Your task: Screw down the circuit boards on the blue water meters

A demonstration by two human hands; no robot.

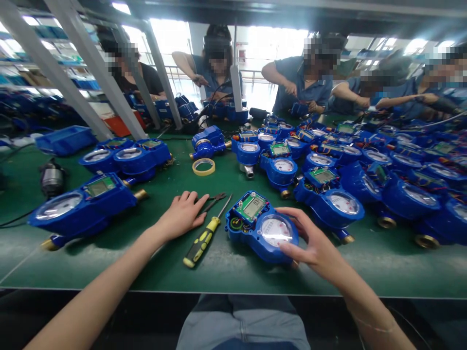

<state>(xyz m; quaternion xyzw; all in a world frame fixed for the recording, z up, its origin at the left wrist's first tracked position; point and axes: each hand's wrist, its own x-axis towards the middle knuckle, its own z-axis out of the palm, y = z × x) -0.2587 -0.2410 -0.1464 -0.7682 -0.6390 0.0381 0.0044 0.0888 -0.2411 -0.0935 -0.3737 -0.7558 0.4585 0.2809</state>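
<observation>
A blue meter (pixel 260 227) with an exposed green circuit board and a small display lies near the table's front edge. My right hand (pixel 308 238) grips its round dial end, thumb on the near side and fingers round the far side. To its left, my left hand (pixel 183 214) rests palm down over the handles of dark pliers (pixel 215 198), whose jaws show past the fingers. Whether the fingers close on the handles is hard to see. Between the hands lies a screwdriver (pixel 204 238) with a yellow and black handle, its tip pointing away from me.
Many blue meters (pixel 343 201) crowd the right side of the green table (pixel 153 272). More meters (pixel 60 206) and a blue bin (pixel 65 141) are at left. A tape roll (pixel 203 166) lies mid-table. Several people (pixel 302 82) work across from me, behind slanted metal posts (pixel 98 63).
</observation>
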